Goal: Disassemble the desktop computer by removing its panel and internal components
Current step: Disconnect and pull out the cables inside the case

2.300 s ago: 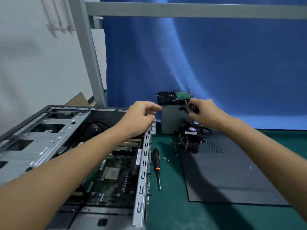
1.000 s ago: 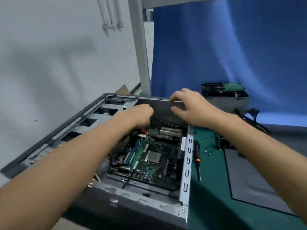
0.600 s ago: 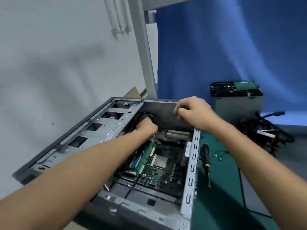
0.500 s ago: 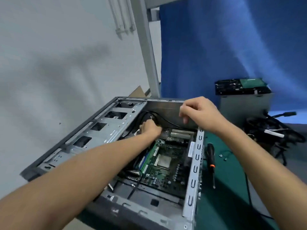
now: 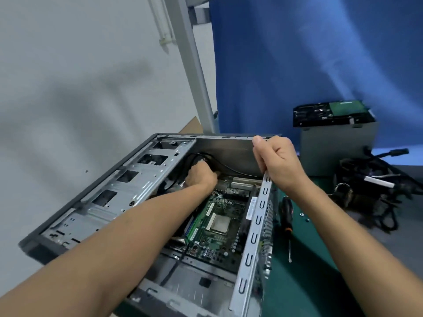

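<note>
Now | case open, motherboard exposed | right hand grips its rim

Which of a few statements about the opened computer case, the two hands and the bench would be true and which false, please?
1. The right hand grips the far right corner of the grey metal computer case. True.
2. The black-and-orange screwdriver lies on the green bench mat, right of the case. True.
3. The left hand rests on the mat outside the case. False: the left hand reaches inside the case, among the black cables.
4. The green motherboard lies out on the mat. False: the motherboard sits inside the case.
</note>
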